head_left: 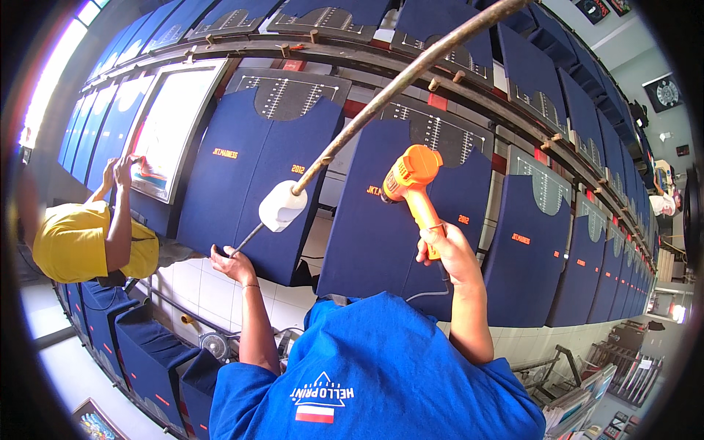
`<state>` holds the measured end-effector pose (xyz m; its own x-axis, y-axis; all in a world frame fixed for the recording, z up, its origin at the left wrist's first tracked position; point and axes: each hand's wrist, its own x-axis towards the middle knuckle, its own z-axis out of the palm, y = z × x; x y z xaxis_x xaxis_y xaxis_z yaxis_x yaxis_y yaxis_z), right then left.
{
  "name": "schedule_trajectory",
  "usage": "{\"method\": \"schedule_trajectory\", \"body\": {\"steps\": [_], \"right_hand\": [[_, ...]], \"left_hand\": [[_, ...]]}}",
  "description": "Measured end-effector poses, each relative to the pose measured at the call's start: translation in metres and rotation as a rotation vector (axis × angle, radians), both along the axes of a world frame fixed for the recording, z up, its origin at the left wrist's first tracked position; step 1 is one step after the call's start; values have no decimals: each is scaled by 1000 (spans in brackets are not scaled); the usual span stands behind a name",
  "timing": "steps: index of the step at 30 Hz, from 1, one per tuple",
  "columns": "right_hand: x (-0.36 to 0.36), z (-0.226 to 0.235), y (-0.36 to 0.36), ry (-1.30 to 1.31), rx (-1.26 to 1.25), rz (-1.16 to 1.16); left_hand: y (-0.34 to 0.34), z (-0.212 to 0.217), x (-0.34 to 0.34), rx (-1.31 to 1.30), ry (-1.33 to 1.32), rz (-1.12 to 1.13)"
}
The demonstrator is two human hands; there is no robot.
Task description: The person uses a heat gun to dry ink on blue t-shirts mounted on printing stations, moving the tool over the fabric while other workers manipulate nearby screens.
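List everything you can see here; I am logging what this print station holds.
navy shirts: many, dark blue with small orange prints, laid on slanted boards in long rows
heat gun: one, orange, over the middle shirt
white plug block: one, white, hanging on a brownish cable between the two nearest shirts
printing screen: one, pale mesh in a frame, upper left
co-worker: one, yellow shirt, far left, hands on the printing screen
small fan: one, grey, low under the boards
left hand: touching the lower edge of a shirt, by a thin dark rod
right hand: gripping the heat gun's handle
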<state>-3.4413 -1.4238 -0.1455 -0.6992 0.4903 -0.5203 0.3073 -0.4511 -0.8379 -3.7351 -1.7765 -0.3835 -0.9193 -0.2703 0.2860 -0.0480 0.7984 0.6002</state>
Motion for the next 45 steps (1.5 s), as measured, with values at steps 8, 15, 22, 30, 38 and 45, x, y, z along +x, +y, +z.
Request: {"method": "schedule_trajectory", "body": {"steps": [8,15,22,30,38,45], "right_hand": [[3,-4,1,-7,35,26],[4,-2,-2,14,59,12],[8,-1,0,9,33,-7],[11,-1,3,14,11,-15],[16,3,5,-20,24,-18],[17,6,6,-12,-19,-19]], "left_hand": [[1,0,1,-24,37,8],[-2,-3,-1,-35,36,-7],[-1,-2,0,-15,15,-4],[4,3,2,15,18,15],[-2,-3,1,13,22,8],[2,1,1,-16,11,13]]}}
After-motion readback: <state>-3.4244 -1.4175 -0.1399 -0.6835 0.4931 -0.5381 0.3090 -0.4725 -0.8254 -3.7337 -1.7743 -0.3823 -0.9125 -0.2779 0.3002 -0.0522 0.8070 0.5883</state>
